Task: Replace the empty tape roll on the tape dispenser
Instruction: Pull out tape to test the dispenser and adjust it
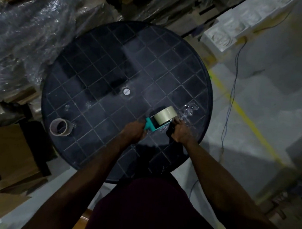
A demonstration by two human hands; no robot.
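left hand [134, 132] grips teal dispenser [150, 126] carrying new tape roll [163, 117]; right hand [180, 133] pinches its front end.

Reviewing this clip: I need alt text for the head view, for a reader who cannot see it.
Seen from above, a person's left hand grips the teal tape dispenser carrying a full tape roll, while the right hand works at its front end over a round black table. An empty cardboard core stands at the table's left edge.
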